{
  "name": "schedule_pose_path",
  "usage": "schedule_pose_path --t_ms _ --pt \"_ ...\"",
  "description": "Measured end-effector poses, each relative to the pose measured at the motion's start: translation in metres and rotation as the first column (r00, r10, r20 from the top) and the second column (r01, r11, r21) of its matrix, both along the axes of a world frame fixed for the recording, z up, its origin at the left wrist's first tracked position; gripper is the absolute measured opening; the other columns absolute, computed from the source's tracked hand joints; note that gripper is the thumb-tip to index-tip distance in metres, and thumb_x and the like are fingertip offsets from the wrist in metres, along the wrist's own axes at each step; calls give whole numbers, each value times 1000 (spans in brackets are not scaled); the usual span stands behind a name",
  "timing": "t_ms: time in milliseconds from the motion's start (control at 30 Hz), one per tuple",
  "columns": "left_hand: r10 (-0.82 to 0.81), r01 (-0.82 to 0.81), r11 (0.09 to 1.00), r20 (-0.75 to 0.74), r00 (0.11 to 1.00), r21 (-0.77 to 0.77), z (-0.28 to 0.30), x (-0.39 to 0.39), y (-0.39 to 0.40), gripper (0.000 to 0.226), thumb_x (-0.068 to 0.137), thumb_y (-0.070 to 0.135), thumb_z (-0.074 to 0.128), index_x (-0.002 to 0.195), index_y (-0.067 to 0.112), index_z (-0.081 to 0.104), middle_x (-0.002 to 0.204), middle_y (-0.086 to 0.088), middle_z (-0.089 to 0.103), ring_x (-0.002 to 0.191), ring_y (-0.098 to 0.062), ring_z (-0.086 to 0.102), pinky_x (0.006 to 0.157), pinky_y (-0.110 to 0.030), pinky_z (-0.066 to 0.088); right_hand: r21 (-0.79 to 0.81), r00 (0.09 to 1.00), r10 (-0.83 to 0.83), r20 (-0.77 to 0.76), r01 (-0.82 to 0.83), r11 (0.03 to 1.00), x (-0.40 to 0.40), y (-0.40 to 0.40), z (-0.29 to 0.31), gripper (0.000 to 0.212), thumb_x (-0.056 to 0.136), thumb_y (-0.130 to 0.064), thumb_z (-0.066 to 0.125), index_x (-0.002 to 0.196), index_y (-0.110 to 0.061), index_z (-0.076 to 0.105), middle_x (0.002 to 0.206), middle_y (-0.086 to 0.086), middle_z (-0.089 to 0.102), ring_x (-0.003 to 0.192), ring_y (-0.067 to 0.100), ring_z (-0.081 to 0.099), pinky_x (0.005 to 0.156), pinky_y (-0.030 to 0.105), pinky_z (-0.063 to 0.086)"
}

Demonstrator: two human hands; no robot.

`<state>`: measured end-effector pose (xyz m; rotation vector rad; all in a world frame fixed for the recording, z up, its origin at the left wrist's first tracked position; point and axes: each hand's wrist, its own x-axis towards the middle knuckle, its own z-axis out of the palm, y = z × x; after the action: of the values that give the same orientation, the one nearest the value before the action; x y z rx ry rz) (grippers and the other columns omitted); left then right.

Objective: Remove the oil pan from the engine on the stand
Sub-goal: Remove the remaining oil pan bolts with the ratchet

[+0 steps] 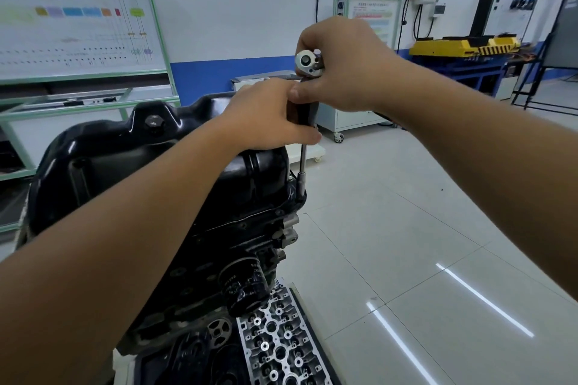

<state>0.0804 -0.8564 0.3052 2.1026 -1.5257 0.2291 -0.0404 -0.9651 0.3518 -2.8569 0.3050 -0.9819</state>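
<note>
At pan flange: 1 oil pan point(131, 162) | 1 socket driver point(302, 162) | left hand point(266, 116) grips shaft | right hand point(341, 66) grips its head

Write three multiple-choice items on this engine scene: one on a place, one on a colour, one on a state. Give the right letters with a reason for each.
1. Where does the socket at the lower end of the tool sit?
A. on the oil pan's flange at its right edge
B. on the oil filter
C. on the floor

2. What colour is the oil pan?
A. yellow
B. glossy black
C. white

3. What is the left hand doing?
A. hanging idle beside the engine
B. gripping the tool's dark handle
C. lying flat on the oil filter

Answers:
1 A: the shaft runs down to the pan's rim by the engine block, well above the oil filter.
2 B: the pan shines black under the room lights.
3 B: its fingers curl round the handle, while the right hand holds the tool's metal head above.
</note>
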Motion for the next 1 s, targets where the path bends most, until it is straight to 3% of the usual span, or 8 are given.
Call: schedule_pose_path --t_ms 167,300,400,500,633,800,933,1000 --pt "-102 104 994 -85 991 23 3 6 4 34 61 51 77 84 30 63 79 8 67 77 -17 66 78 -45 56 165 994 101 -41 -93 982 -11 3 0 30 74 -20 89 97 -19 70 88 -7 69 84 15 69 74 34 60" --pt "-62 53 993 -92 994 -104 -5 6 0 40 51 59 76 79 37 58 73 14 62 72 -14 63 74 -41 56 325 976 36 215 -106 940 -10 -4 -19 37 82 -50 79 107 -27 65 95 -12 62 83 7 64 63 25 49" --pt "-19 12 984 -38 999 -176 -10 9 -3 47 51 63 76 88 41 58 74 16 60 71 -8 59 73 -40 55 646 915 -106 390 -190 739 -9 -14 -59 34 92 -48 70 98 -16 60 80 2 66 49 1 57 44 22 39" --pt "14 -7 986 41 999 -165 -11 7 -5 50 56 77 68 82 36 57 71 16 59 68 -1 56 64 -34 47 792 957 -164 240 -95 603 -9 -22 -125 32 92 -36 74 82 -9 59 62 6 65 31 4 39 35 21 30" --pt "-8 10 998 47 999 -58 -8 10 -4 35 87 67 65 99 34 57 91 14 68 87 -9 64 77 -35 48 816 991 -65 114 -56 576 -2 -20 -189 17 86 -31 80 77 -20 70 52 -5 58 44 7 46 48 22 33" --pt "-359 338 933 -370 857 -121 -1 15 10 32 102 6 60 122 18 39 97 -20 75 83 -18 75 77 -25 57 792 990 20 143 -126 597 8 -9 -204 11 81 -26 80 84 -35 76 50 -14 40 47 6 35 45 18 30" --pt "-319 271 928 -170 932 -255 -12 13 4 42 88 25 78 115 29 46 80 -13 67 74 -33 74 73 -45 62 748 991 -74 111 -34 662 14 -6 -200 13 75 -26 86 74 -23 74 47 -16 45 45 5 40 43 13 30" --pt "-254 198 902 -100 962 -384 -17 11 0 42 81 36 84 108 28 53 72 -7 60 64 -27 70 61 -38 59 723 992 -102 75 17 691 15 -5 -195 20 73 -29 90 71 -19 72 48 -17 51 46 3 47 41 12 33"
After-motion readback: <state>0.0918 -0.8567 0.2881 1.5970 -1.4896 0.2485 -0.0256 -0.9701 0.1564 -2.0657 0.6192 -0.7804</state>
